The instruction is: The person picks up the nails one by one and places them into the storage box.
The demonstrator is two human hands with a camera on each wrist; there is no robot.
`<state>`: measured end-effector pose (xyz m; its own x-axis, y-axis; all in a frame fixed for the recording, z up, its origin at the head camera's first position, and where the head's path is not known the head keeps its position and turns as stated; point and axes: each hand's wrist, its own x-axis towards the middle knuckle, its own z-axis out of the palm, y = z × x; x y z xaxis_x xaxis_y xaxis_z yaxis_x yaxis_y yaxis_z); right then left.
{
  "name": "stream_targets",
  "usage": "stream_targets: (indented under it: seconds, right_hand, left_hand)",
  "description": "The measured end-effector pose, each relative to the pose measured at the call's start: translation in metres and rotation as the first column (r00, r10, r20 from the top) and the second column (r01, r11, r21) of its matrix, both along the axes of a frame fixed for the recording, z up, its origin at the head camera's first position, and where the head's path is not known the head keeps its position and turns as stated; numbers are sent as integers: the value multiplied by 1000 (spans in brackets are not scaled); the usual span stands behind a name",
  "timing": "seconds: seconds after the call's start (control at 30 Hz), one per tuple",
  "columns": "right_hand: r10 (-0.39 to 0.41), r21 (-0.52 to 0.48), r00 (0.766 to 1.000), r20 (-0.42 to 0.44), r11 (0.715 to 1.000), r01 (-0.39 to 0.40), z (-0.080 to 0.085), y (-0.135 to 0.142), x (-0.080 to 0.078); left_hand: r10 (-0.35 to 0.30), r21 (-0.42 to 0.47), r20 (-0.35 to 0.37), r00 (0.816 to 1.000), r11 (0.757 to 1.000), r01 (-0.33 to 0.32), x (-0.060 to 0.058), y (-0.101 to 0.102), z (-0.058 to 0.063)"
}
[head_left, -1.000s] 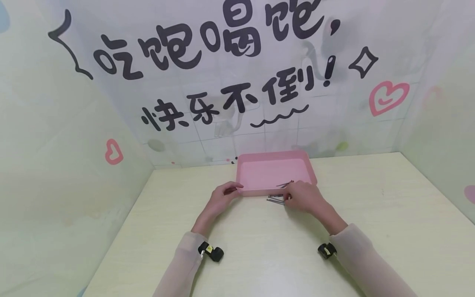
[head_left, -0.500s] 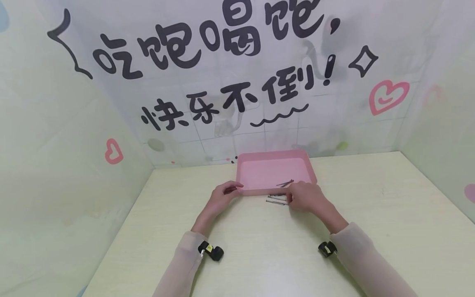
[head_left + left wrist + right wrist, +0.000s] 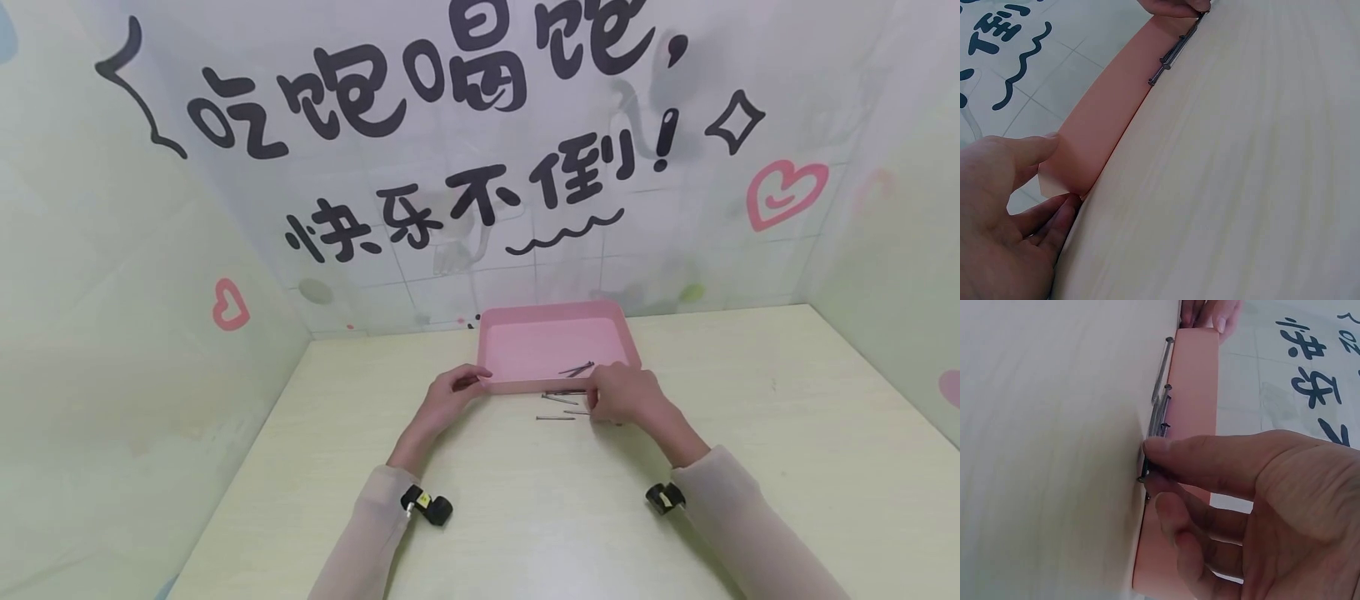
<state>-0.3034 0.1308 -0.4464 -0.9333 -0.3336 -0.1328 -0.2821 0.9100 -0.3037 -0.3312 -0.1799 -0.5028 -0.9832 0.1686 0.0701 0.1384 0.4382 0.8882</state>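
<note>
Lying on the counter (image 3: pixel 525 500) just before the pink tray (image 3: pixel 517 350), the loose nails (image 3: pixel 556 418) have their long axes mostly from left to right, nearly along its front wall, and most visible heads are toward the left. Beside them, the right hand (image 3: pixel 621 393) pinches one nail (image 3: pixel 1144 470). Inside the tray, near the front right, a few other nails (image 3: pixel 576 368) lie slanted together. The left hand (image 3: pixel 448 396) grips the tray's front left corner.

Right hand (image 3: pixel 622 393) in apparent 2-digit pinch
</note>
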Motion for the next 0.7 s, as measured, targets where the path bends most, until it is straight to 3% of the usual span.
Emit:
stream_targets:
  seconds: [0.7]
  right_hand:
    - [13, -20, 998, -56, 1000, -15, -3, 2, -1]
  left_hand:
    - [4, -15, -2, 1000, 1000, -4, 2, 1, 2]
